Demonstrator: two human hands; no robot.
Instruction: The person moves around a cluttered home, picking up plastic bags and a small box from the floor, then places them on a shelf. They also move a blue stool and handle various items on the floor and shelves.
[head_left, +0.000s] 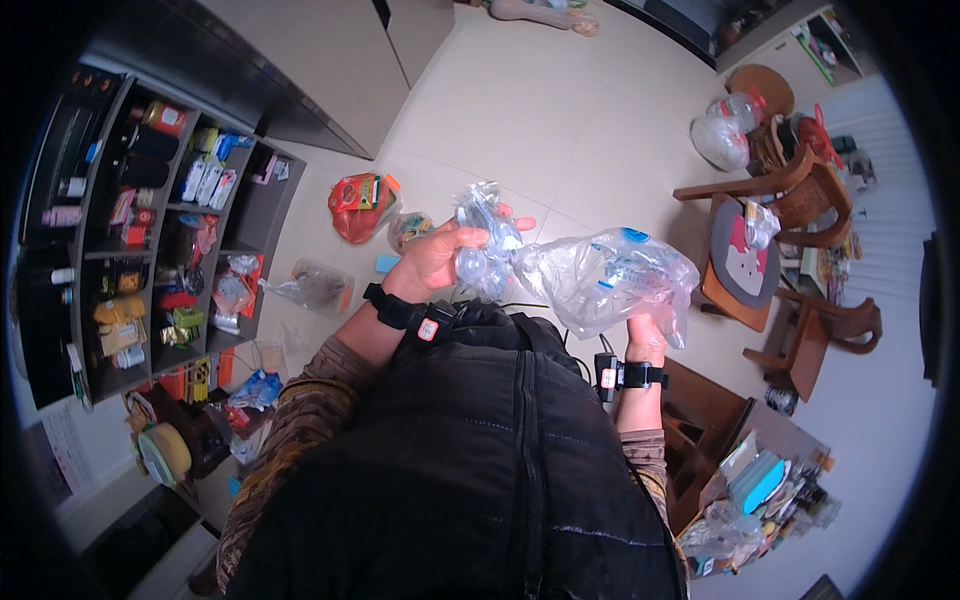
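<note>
My left hand is closed around a bunch of crumpled clear plastic packaging, its fingertips showing on the far side. To the right, a clear plastic bag with blue print spreads out and touches the packaging at its narrow end. My right hand holds the bag's right part, with the fingers partly covered by the film. Both wrists wear black straps with small devices.
On the tiled floor ahead sit a red bag, a bag of small items and a clear container. Shelves full of goods stand left. A wooden chair with a cushion and a cluttered table are right.
</note>
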